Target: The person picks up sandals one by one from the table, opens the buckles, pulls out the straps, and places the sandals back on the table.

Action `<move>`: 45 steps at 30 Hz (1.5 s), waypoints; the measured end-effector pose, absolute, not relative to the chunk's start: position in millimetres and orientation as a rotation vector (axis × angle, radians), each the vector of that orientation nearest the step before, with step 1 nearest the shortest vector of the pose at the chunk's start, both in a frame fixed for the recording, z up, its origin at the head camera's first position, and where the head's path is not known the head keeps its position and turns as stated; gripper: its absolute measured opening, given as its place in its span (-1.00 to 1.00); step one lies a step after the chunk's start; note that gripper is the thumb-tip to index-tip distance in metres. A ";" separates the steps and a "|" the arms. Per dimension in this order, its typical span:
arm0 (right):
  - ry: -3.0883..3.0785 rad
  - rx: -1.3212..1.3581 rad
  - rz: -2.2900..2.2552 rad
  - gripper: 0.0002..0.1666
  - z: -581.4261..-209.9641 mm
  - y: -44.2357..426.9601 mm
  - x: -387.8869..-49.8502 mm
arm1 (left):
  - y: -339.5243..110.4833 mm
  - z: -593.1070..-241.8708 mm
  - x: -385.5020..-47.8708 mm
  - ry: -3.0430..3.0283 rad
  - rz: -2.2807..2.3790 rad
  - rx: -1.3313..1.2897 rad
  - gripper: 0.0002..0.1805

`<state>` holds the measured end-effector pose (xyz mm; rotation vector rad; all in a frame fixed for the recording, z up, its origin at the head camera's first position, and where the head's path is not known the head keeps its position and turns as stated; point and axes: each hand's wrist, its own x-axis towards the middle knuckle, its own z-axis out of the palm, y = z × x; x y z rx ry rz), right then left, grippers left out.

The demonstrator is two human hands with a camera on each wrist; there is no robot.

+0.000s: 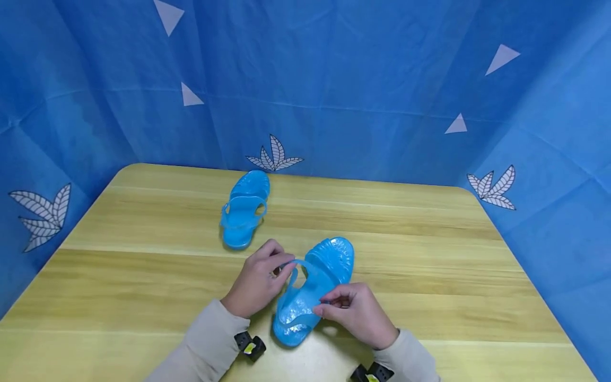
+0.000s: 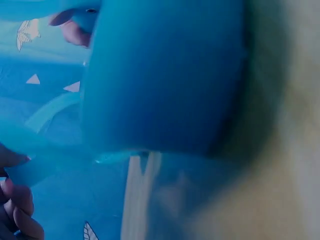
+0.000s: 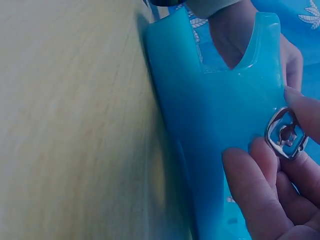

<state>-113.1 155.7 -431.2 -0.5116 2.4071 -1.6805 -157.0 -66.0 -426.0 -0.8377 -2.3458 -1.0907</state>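
Observation:
A shiny blue jelly sandal point(image 1: 329, 265) lies near the front of the table, toe pointing away and slightly right. My left hand point(image 1: 260, 278) pinches its loose strap point(image 1: 299, 262) on the left side, thumb and forefinger together. On the other side, my right hand point(image 1: 355, 313) holds the strap's silver metal buckle point(image 3: 286, 134) between thumb and fingers. The sandal's heel point(image 2: 165, 80) fills much of the left wrist view, with left fingers point(image 2: 22, 210) at its edge. A matching sandal point(image 1: 242, 212) stands farther back, to the left, untouched.
Both sandals are on a light wood-grain table point(image 1: 429, 239) with rounded far corners. A blue cloth backdrop point(image 1: 324, 69) with white triangles and leaf prints rises behind and along both sides. Small black devices point(image 1: 250, 347) are strapped at both wrists.

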 end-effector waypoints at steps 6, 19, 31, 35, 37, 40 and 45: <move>2.391 -0.498 -1.684 -0.77 -430.2 153.9 -112.2 | -55.5 -415.2 -160.7 -2.505 -0.967 -0.746 -0.92; 2.423 -0.545 -1.633 -0.79 -427.4 154.0 -115.1 | -38.4 -404.8 -174.4 -2.889 -0.798 -0.774 -0.76; 2.450 -0.571 -1.592 -0.82 -428.3 154.1 -116.0 | -41.7 -412.1 -177.0 -3.035 -1.029 -0.760 -0.73; 2.455 -0.554 -1.582 -0.82 -427.7 154.4 -115.5 | -45.3 -416.1 -177.3 -3.007 -1.116 -0.706 -0.71; 2.460 -0.542 -1.578 -0.82 -427.1 154.6 -115.0 | -47.5 -418.3 -177.4 -2.981 -1.155 -0.704 -0.72; 2.461 -0.521 -1.579 -0.82 -426.5 154.9 -113.7 | -51.8 -421.1 -177.3 -2.940 -1.239 -0.739 -0.74; 2.448 -0.482 -1.595 -0.81 -427.1 154.6 -110.5 | -61.9 -425.4 -175.1 -2.922 -1.409 -0.788 -0.72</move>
